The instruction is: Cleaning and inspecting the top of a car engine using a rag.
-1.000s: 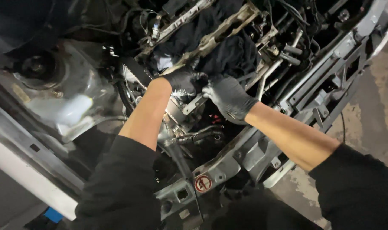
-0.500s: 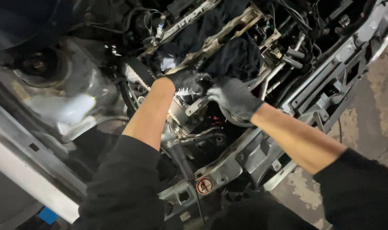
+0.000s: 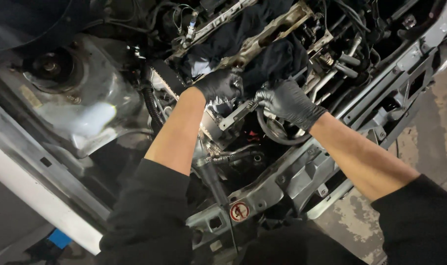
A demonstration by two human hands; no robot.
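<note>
Looking down from the head view, a person is leaning over an open car engine bay. Both hands are wearing black gloves. The left hand is pressing down on the front of the engine, with its fingers curled; whether its grip is holding anything cannot be seen. The right hand is closing its grip around one end of a flat metal bracket, which is lying slanted between the two hands. A black rubber hose is looping just under the right hand. A dark cloth is covering the engine top. A round red sticker is sitting on the grey front crossbar.
</note>
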